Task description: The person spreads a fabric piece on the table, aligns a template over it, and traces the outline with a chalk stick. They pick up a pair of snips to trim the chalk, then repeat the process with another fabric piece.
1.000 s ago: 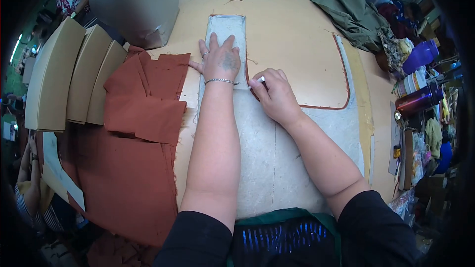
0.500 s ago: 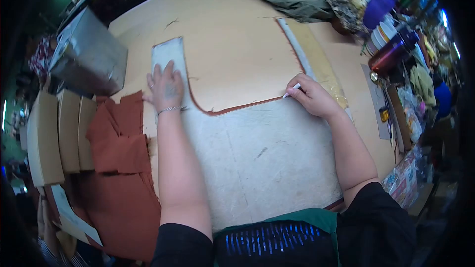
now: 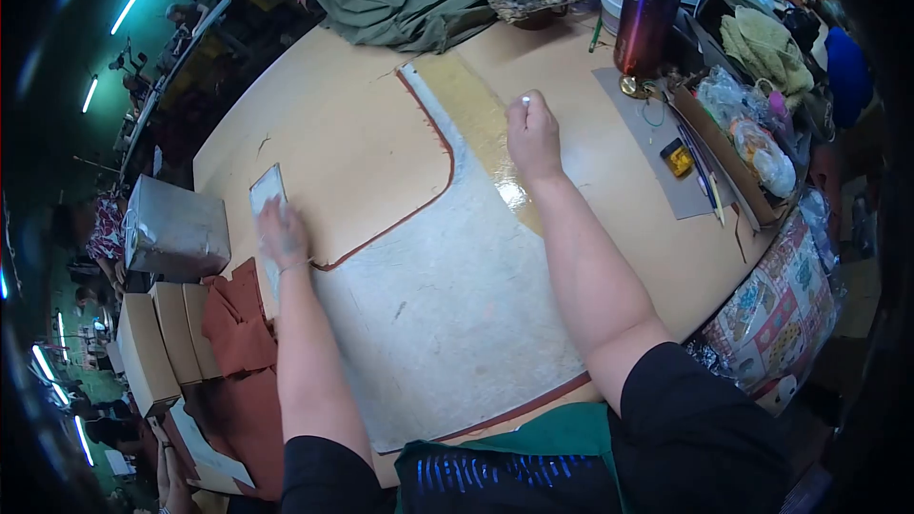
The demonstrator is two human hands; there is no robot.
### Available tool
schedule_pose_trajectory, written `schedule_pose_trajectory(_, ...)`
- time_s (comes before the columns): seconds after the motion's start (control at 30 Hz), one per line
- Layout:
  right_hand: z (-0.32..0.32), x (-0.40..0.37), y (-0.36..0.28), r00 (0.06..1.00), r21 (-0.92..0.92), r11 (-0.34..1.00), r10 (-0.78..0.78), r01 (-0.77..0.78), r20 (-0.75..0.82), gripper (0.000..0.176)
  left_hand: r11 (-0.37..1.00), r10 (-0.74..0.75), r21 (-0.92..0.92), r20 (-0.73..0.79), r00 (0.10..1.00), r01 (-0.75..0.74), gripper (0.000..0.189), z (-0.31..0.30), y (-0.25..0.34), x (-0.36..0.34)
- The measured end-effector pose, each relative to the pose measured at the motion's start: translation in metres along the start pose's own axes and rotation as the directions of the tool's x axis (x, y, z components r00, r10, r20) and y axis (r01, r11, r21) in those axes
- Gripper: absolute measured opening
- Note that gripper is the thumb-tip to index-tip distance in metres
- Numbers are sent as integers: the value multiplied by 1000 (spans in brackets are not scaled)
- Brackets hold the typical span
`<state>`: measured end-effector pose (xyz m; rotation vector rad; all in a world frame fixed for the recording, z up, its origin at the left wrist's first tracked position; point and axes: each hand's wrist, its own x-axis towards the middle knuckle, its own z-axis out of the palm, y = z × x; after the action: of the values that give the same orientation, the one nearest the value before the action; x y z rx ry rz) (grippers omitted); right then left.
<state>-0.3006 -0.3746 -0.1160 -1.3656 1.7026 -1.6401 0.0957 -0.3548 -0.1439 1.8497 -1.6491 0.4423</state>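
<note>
A large grey-white pattern sheet (image 3: pixel 457 286) with a curved cutout lies over rust-brown cloth, whose edge (image 3: pixel 381 231) shows along the curve. My left hand (image 3: pixel 282 231) rests on the narrow left arm of the sheet, fingers spread and slightly blurred. Beyond the sheet's right side, my right hand (image 3: pixel 533 133) is raised over the yellow strip (image 3: pixel 466 100) and the table, fingers closed around a small white piece (image 3: pixel 526 100) whose tip shows at the top.
On the left stand a metal box (image 3: pixel 178 228), cardboard boxes (image 3: pixel 148 352) and folded rust cloth (image 3: pixel 238 324). Green fabric (image 3: pixel 381 0) lies at the back. A bottle (image 3: pixel 649 9), pencils (image 3: pixel 706 171) and a bag-filled tray (image 3: pixel 714 157) are at right. Other people are at far left.
The view has turned to the right. My right hand has left the cutout's lower edge and moved up and outward with the white piece. My left hand remains on the sheet.
</note>
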Motion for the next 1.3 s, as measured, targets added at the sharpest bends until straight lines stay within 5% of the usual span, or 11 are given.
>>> schedule_pose_trajectory(0.07, -8, 4, 5, 994, -252, 962, -104, 104, 10, 19, 981, 131, -155, 111, 985, -113, 28, 3, 81, 8)
schedule_pose_trajectory(0.1, -10, 7, 6, 986, -372, 914, -162, 161, 30, 19, 980, 197, -73, 170, 966, -187, 27, 11, 118, 9)
schedule_pose_trajectory(0.2, -8, 3, -1, 980, -555, 830, 63, 53, 189, 19, 998, 59, -28, 600, 797, -53, 41, 29, 208, 21)
schedule_pose_trajectory(0.3, -8, 4, -2, 962, -545, 838, 129, 23, 239, 21, 999, -40, 50, 671, 740, 8, 44, 48, 240, 31)
schedule_pose_trajectory(0.4, -15, 6, -5, 957, -432, 902, 148, -27, 249, 22, 998, -56, 52, 675, 735, 28, 46, 46, 245, 32)
schedule_pose_trajectory(0.7, -14, 1, -2, 954, -549, 836, 160, 7, 255, 21, 995, -97, 90, 701, 707, 47, 50, 51, 245, 34)
schedule_pose_trajectory(0.9, -11, 2, -2, 966, -564, 826, 144, 2, 215, 21, 987, -78, -64, 606, 792, 147, 52, 51, 234, 32)
schedule_pose_trajectory(0.97, -10, 6, 3, 978, -542, 840, 96, 20, 186, 19, 921, 161, -390, 358, 920, -10, 50, 41, 217, 7)
schedule_pose_trajectory(1.07, -6, 5, 11, 991, -348, 934, -44, 86, 127, 17, 839, 454, -518, 493, 742, -169, 48, -46, 241, -56)
schedule_pose_trajectory(1.13, -2, 7, 13, 982, -137, 977, -149, 164, 114, 17, 916, 398, -336, 700, 592, -218, 54, -87, 266, -84)
schedule_pose_trajectory(1.3, 5, -13, -14, 897, 173, 980, 14, -100, 441, 16, 908, 417, -339, 660, 625, -248, 59, -78, 260, -105)
